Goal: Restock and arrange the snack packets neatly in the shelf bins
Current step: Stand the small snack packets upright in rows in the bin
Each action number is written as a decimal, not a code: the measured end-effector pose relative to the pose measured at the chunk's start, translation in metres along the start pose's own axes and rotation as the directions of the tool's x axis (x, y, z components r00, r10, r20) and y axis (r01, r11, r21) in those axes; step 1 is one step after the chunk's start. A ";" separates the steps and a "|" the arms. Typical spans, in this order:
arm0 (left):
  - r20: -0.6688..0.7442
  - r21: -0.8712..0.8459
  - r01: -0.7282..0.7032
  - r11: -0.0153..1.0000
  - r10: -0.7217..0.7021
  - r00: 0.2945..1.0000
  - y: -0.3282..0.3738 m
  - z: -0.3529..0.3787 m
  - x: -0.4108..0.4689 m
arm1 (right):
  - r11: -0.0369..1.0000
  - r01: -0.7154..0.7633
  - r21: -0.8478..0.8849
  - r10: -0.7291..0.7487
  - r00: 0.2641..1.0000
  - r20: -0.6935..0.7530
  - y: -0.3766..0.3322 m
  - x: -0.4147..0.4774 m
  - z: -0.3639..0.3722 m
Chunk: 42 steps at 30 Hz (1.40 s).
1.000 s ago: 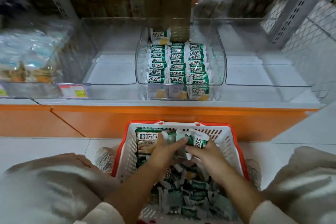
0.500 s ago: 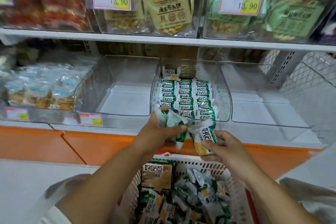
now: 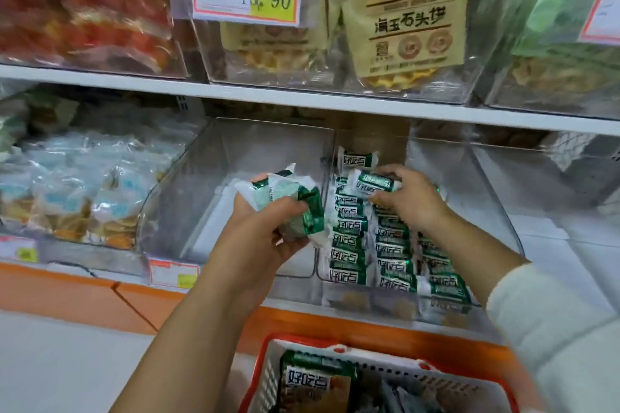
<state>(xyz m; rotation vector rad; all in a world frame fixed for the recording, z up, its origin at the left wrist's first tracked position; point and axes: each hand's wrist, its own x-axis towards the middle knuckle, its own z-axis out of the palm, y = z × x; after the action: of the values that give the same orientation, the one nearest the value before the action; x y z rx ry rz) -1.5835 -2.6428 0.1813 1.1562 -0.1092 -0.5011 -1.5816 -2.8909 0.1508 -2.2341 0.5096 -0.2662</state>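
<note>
The shelf (image 3: 302,100) fills more of the view than half a second ago, and only the near corner of the basket (image 3: 265,375) shows at the bottom edge. A large green pack (image 3: 315,382) lies in it. The clear middle bin (image 3: 372,303) holds three rows of snack packets (image 3: 389,245). The right hand (image 3: 412,201), earlier in front of the bin's front edge, has reached in over the back of the rows, fingers and thumb pinching one packet (image 3: 374,183) just above them. The left hand (image 3: 265,231) has risen with it and still clutches a bunch of packets (image 3: 285,198), fingers wrapped round them, in front of the neighbouring bin (image 3: 255,151).
</note>
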 end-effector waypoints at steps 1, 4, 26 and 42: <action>-0.007 -0.009 -0.003 1.000 0.003 1.000 0.001 -0.003 0.002 | 0.999 -0.004 -0.039 0.005 1.000 0.015 0.003 0.013 0.005; -0.035 -0.037 -0.010 0.999 0.009 0.999 0.000 -0.012 0.006 | 0.994 -0.026 -0.109 0.028 0.999 0.016 0.007 0.043 0.015; -0.005 0.124 -0.083 0.989 0.084 0.996 -0.008 0.014 -0.007 | 0.959 0.165 0.232 -0.166 0.986 -0.019 -0.025 -0.071 0.001; 0.208 0.319 -0.052 0.946 -0.016 0.978 -0.042 0.058 -0.040 | 0.771 -0.091 0.631 0.097 0.995 0.026 -0.005 -0.159 -0.038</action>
<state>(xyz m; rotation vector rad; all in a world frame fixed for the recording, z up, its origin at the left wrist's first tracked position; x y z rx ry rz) -1.6516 -2.6876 0.1744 1.4189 -0.3954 -0.6025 -1.7364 -2.8431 0.1757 -1.5404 0.4496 -0.3364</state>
